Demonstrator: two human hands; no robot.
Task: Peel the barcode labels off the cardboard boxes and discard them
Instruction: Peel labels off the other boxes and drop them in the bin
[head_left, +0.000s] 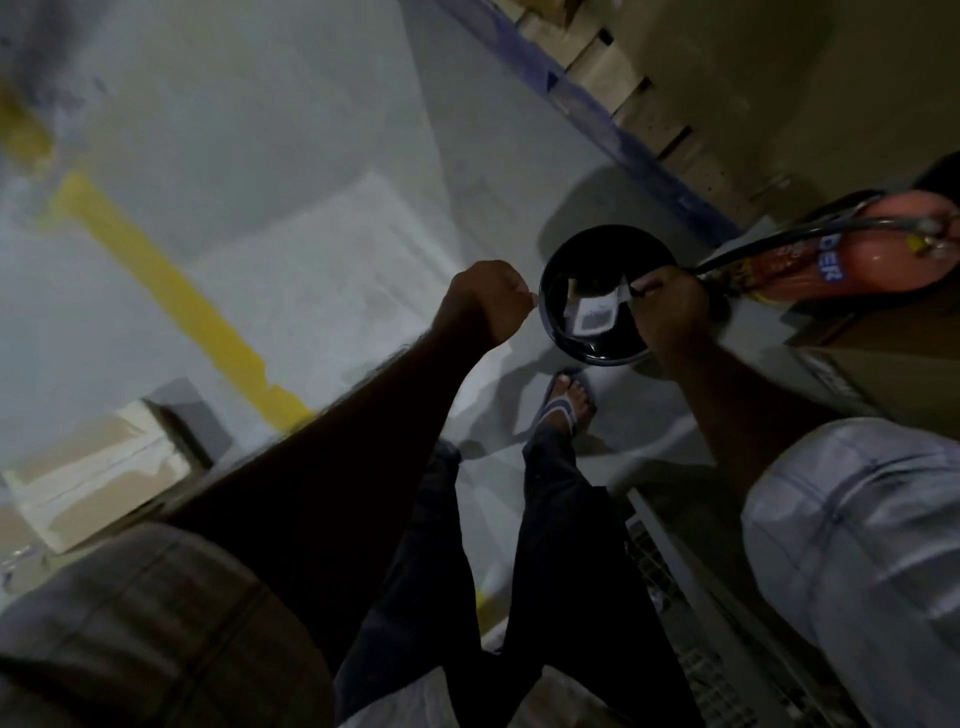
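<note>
A round black bin (597, 348) stands on the grey floor below me. My right hand (670, 306) is over its right rim and pinches a white barcode label (592, 314) that hangs above the bin's opening. My left hand (488, 304) hovers just left of the bin with its fingers curled into a fist and nothing visible in it. A cardboard box (88, 478) with pale tape lies on the floor at the lower left.
A red fire extinguisher (852, 249) with a black hose lies right of the bin. Stacked cardboard (649, 98) lines the upper right behind a blue strip. A yellow floor line (171, 291) runs across the left. My foot in a sandal (566, 400) is near the bin.
</note>
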